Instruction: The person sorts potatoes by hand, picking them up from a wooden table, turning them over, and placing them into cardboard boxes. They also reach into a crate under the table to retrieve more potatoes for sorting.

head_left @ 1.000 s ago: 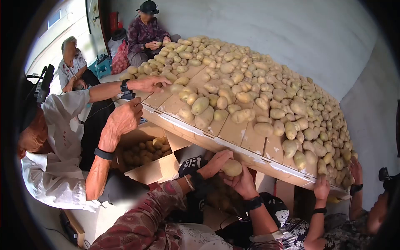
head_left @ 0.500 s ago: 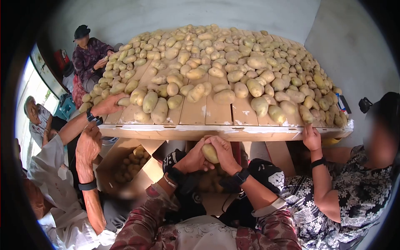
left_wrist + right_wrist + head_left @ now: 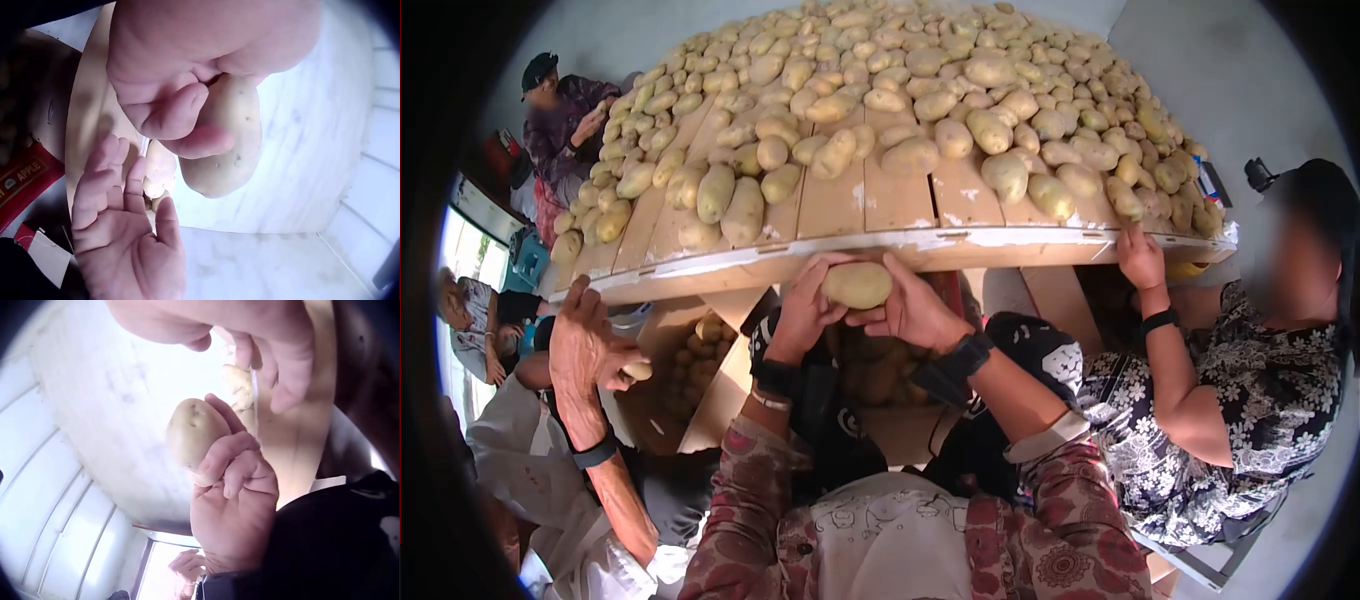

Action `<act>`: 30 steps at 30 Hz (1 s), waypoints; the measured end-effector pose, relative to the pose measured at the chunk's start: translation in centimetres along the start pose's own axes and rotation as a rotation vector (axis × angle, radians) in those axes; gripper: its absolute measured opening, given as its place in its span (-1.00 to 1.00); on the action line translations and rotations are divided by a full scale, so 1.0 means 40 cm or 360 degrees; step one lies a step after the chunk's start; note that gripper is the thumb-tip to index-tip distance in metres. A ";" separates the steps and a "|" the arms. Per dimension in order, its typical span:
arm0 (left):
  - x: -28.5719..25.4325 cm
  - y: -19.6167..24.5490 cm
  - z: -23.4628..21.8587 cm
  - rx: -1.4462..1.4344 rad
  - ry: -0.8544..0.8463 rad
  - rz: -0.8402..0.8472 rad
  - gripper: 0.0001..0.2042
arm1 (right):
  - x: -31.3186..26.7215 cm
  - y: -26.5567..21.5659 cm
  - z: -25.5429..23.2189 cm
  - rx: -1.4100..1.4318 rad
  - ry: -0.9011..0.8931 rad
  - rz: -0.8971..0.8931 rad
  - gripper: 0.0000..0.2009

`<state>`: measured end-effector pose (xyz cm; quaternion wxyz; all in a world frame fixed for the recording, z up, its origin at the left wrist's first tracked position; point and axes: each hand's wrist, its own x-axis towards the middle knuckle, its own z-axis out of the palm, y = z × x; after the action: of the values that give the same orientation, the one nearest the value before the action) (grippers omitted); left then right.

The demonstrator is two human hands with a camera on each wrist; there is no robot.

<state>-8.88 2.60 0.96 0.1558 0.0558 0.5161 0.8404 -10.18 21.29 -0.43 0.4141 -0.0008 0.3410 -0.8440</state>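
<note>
A pale yellow potato (image 3: 857,285) is held just off the table's front edge. My left hand (image 3: 802,310) grips one end, its fingers curled round it, as the left wrist view also shows with the potato (image 3: 234,137) under the thumb and fingers. On the other side my right hand (image 3: 920,310) is spread, close to the potato's right end. In the right wrist view the right hand (image 3: 262,337) has loose fingers with nothing between them, apart from the potato (image 3: 195,434), while the left hand (image 3: 234,506) holds it.
A heap of potatoes (image 3: 910,155) covers much of the cardboard-topped table (image 3: 830,210). Below are a cardboard box (image 3: 710,405) with potatoes and more potatoes (image 3: 880,370) between my knees. Left, a neighbour's hand (image 3: 580,340) holds a small potato; right, another's hand (image 3: 1142,260) touches the heap.
The head view has swung round to face the table. Both hands closed round the potato, then the right hand opened off it while the left kept hold. The left neighbour's far arm drew back from the table.
</note>
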 end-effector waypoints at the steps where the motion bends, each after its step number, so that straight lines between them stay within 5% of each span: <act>1: -0.010 0.005 0.024 0.0249 0.0061 -0.0033 -0.73 | 0.002 0.006 -0.016 0.0055 -0.0203 0.0083 -0.51; 3: -0.002 -0.006 0.009 0.0280 0.0027 0.0203 -0.78 | 0.001 -0.002 -0.014 0.0031 0.0172 -0.0079 -0.57; 6: 0.004 0.007 -0.037 -0.0215 0.0462 0.0182 -0.86 | -0.031 -0.067 -0.015 -0.0136 0.0439 -0.0456 -0.68; 11: -0.013 0.004 -0.113 -0.0315 0.0489 0.0085 -0.89 | -0.137 -0.175 -0.054 -0.0556 0.0484 -0.1024 -0.84; 13: -0.005 0.004 -0.137 -0.0275 0.0711 0.0089 -0.91 | -0.159 -0.163 -0.053 -0.0550 0.0505 -0.1055 -0.84; 16: 0.000 -0.001 -0.132 -0.0266 0.0684 0.0055 -0.91 | -0.165 -0.142 -0.052 -0.1640 0.0636 -0.0866 -0.83; 17: -0.002 -0.001 -0.133 -0.0225 0.0664 0.0053 -0.91 | -0.150 -0.125 -0.068 -0.1638 0.0635 -0.0865 -0.83; 19: -0.002 -0.005 -0.127 -0.0212 0.0674 0.0035 -0.92 | -0.117 -0.115 -0.081 -0.1541 0.0877 -0.1449 -0.85; 30: -0.001 -0.024 -0.108 -0.0184 0.0604 -0.0021 -0.93 | -0.122 -0.125 -0.084 -0.0916 0.1045 -0.1405 -0.89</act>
<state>-9.76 -0.66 -1.88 0.0640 -0.1161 0.4876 0.8630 -11.42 28.76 1.22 -0.1175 0.0063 0.6319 -0.7661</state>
